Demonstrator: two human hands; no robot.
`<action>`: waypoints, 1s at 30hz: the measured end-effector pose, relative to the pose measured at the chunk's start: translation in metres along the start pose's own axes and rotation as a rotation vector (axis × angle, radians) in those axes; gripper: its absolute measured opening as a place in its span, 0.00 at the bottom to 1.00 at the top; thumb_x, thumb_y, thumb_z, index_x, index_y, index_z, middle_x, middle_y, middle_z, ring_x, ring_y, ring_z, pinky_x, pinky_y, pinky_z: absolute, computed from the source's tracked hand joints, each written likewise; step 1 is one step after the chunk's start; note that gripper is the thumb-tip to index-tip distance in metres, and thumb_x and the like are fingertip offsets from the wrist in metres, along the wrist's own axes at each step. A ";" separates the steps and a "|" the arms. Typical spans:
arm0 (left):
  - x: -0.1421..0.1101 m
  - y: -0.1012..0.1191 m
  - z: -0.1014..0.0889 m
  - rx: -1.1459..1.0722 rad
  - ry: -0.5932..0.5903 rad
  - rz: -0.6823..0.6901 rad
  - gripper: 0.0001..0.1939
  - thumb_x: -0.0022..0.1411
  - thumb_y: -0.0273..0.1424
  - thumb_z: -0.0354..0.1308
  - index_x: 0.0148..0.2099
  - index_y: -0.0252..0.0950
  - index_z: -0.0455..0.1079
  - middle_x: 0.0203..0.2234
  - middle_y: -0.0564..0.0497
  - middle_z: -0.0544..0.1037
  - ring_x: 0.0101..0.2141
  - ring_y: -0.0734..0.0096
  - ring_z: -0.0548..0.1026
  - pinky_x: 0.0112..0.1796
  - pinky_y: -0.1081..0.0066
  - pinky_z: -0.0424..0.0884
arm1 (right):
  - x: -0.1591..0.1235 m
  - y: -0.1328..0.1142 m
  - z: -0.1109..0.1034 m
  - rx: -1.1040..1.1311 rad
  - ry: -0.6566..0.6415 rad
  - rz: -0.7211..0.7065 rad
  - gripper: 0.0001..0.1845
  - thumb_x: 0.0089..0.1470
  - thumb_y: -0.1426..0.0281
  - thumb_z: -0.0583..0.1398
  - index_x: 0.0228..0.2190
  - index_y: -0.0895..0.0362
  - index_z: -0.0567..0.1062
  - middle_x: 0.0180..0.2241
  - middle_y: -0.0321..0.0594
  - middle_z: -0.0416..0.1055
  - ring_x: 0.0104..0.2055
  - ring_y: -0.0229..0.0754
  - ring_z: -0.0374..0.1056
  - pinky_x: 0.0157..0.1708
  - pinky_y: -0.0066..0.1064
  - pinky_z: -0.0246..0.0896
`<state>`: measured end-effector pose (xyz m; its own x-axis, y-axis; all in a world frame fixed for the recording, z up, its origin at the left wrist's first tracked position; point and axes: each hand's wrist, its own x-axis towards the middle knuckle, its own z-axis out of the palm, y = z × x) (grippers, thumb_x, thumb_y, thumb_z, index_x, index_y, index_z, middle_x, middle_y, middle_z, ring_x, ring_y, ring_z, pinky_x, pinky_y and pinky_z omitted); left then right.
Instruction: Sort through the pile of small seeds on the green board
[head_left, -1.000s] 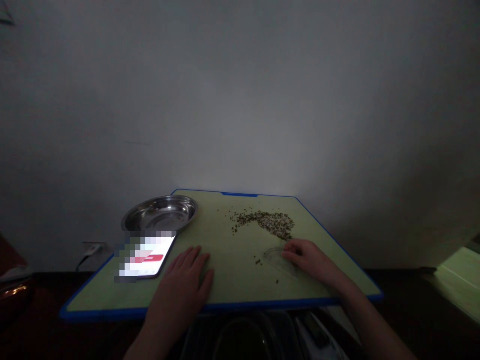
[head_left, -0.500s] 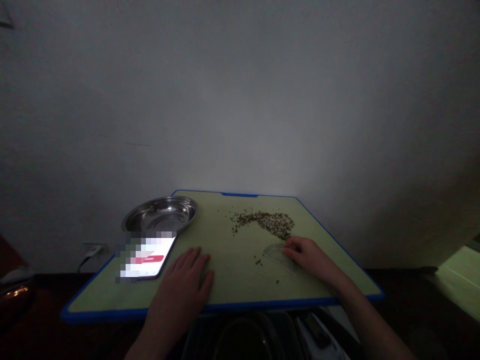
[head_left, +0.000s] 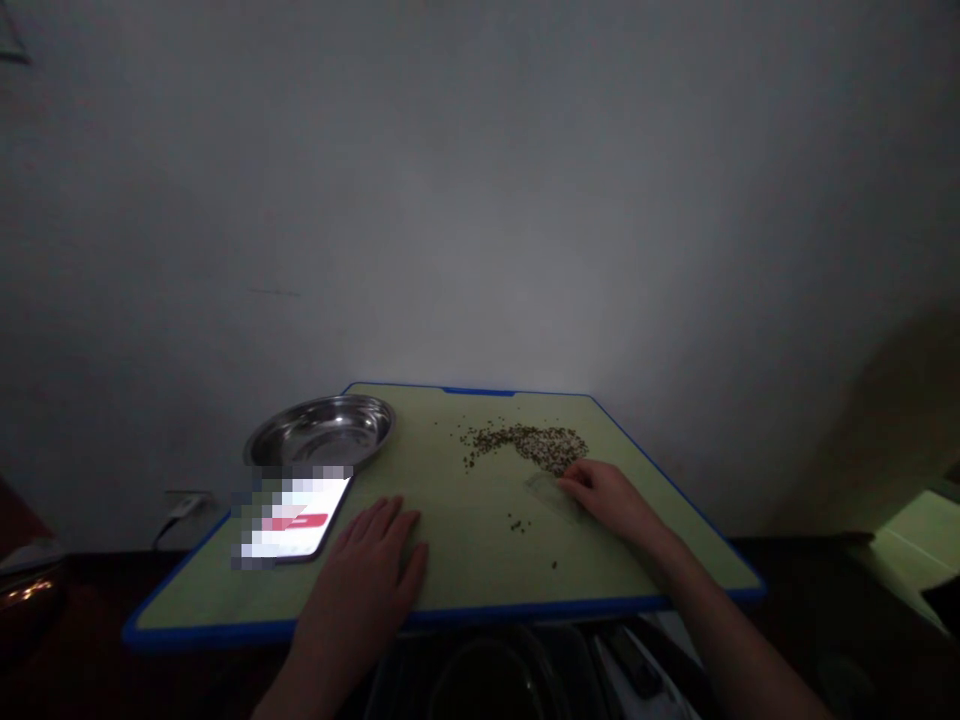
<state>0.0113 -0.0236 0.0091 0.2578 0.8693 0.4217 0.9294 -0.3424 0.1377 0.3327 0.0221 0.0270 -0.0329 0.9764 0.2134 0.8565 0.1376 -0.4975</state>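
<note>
My left hand [head_left: 375, 545] rests flat on the yellow-green table [head_left: 450, 560] with its fingers stretched out, just right of the lit phone [head_left: 311, 520]. My right hand [head_left: 607, 495] pinches a clear plastic protractor [head_left: 553, 497] by its right side, low over the tabletop. The protractor is blurred and hard to make out. Right beyond my right fingertips spreads a pile of small grains [head_left: 551, 447], dark ones and whitish ones mixed. A few dark grains [head_left: 517, 525] lie apart on the near side of the protractor.
A shiny metal basin [head_left: 322, 425] stands at the table's left edge, behind the phone. Blue edging [head_left: 525, 611] runs round the tabletop. A grey wall [head_left: 480, 200] rises behind it. A plug with a cable [head_left: 184, 505] is at the wall on the left.
My right hand has moved slightly away from me and to the left with the protractor, closer to the pile. My left hand has stayed in place.
</note>
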 end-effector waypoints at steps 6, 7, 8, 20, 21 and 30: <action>0.000 -0.002 0.002 -0.007 -0.020 -0.004 0.22 0.62 0.38 0.45 0.52 0.35 0.70 0.54 0.39 0.72 0.56 0.51 0.68 0.54 0.49 0.65 | -0.006 0.004 -0.002 0.055 -0.015 -0.053 0.11 0.54 0.65 0.55 0.26 0.57 0.72 0.23 0.36 0.69 0.26 0.38 0.62 0.26 0.28 0.52; 0.000 -0.002 0.003 -0.008 -0.025 -0.005 0.22 0.62 0.39 0.45 0.53 0.35 0.70 0.55 0.39 0.72 0.56 0.51 0.68 0.54 0.49 0.65 | -0.007 0.002 -0.001 0.059 -0.033 -0.068 0.10 0.54 0.65 0.55 0.26 0.57 0.72 0.23 0.36 0.69 0.26 0.38 0.62 0.26 0.28 0.52; -0.001 -0.003 0.004 -0.010 -0.024 -0.007 0.22 0.62 0.39 0.45 0.53 0.36 0.70 0.55 0.40 0.72 0.56 0.51 0.68 0.54 0.49 0.65 | -0.006 -0.001 0.001 0.057 -0.046 -0.075 0.10 0.54 0.65 0.55 0.26 0.57 0.72 0.23 0.36 0.69 0.26 0.38 0.62 0.26 0.28 0.52; -0.002 0.001 0.000 -0.004 -0.013 -0.014 0.21 0.62 0.37 0.46 0.52 0.36 0.71 0.54 0.41 0.73 0.56 0.52 0.68 0.54 0.49 0.65 | -0.003 -0.009 -0.003 0.051 -0.075 -0.135 0.10 0.54 0.65 0.56 0.28 0.57 0.73 0.25 0.37 0.71 0.28 0.40 0.64 0.28 0.28 0.53; -0.002 0.001 0.001 -0.004 -0.008 -0.014 0.21 0.61 0.38 0.47 0.52 0.36 0.71 0.54 0.41 0.73 0.56 0.52 0.68 0.54 0.50 0.66 | -0.006 -0.005 -0.004 0.049 -0.077 -0.120 0.10 0.54 0.65 0.56 0.28 0.57 0.73 0.25 0.37 0.70 0.28 0.40 0.64 0.28 0.28 0.53; -0.002 0.001 0.000 -0.018 0.014 -0.015 0.20 0.61 0.38 0.47 0.51 0.37 0.71 0.53 0.42 0.74 0.55 0.53 0.69 0.54 0.50 0.66 | -0.023 -0.006 0.000 0.087 -0.114 -0.103 0.09 0.54 0.66 0.57 0.27 0.57 0.72 0.24 0.37 0.70 0.26 0.39 0.63 0.27 0.28 0.53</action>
<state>0.0118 -0.0255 0.0089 0.2402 0.8694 0.4318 0.9282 -0.3359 0.1601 0.3288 -0.0014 0.0250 -0.1807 0.9682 0.1733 0.7979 0.2473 -0.5497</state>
